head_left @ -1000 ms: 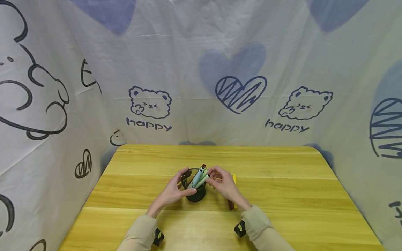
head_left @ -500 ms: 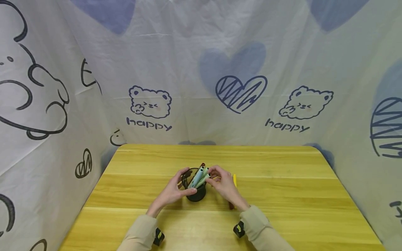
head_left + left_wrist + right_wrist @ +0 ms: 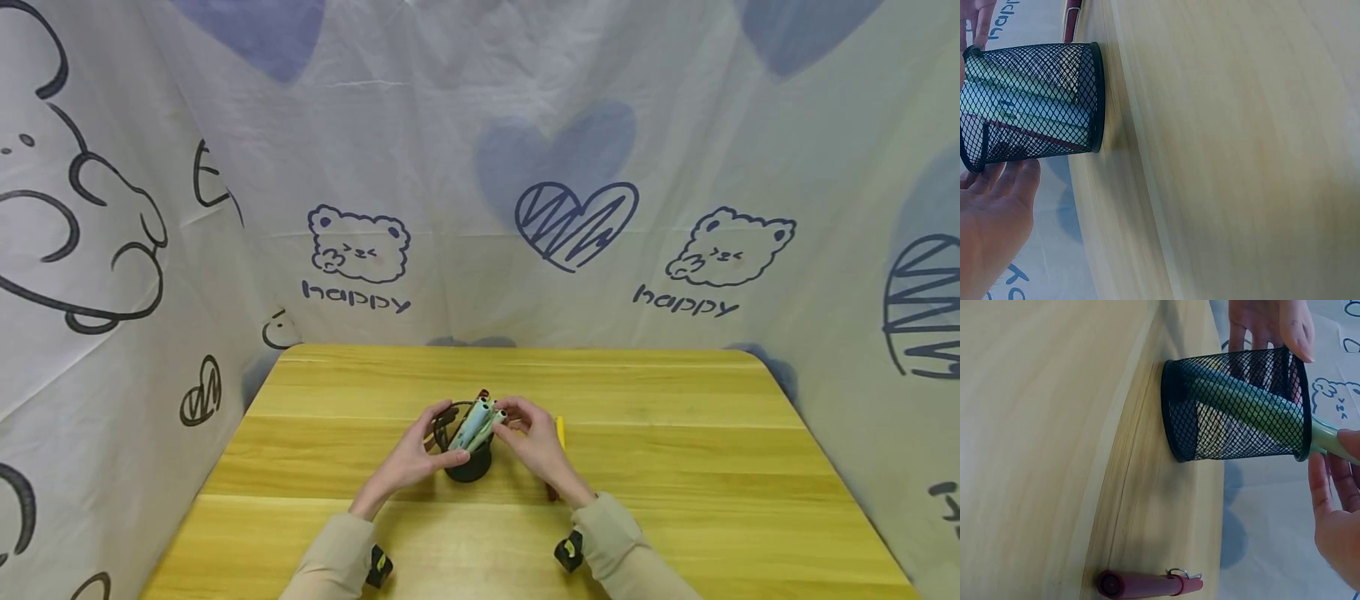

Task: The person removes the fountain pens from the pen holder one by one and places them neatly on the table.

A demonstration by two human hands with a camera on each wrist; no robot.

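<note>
A black mesh pen cup (image 3: pixel 469 463) stands upright in the middle of the table. Several pens lean in it: a light blue one, a green one (image 3: pixel 1254 403) and a red one. My left hand (image 3: pixel 433 443) grips the cup, thumb on the near side and fingers (image 3: pixel 1271 325) behind it. My right hand (image 3: pixel 512 422) pinches the top end of the green pen just above the cup's rim (image 3: pixel 1302 400). In the left wrist view the cup (image 3: pixel 1035 106) shows the pens through its mesh, with my left thumb (image 3: pixel 1007 187) against its rim.
A dark red pen with a clip (image 3: pixel 1147 584) lies on the wooden table (image 3: pixel 675 467) near my right wrist. A yellow pen (image 3: pixel 559 431) lies just right of my right hand. Printed cloth walls close in the table at the back and both sides.
My right hand has shifted slightly left toward the cup, and the green pen stands a little steeper in it. The left hand and cup have not moved.
</note>
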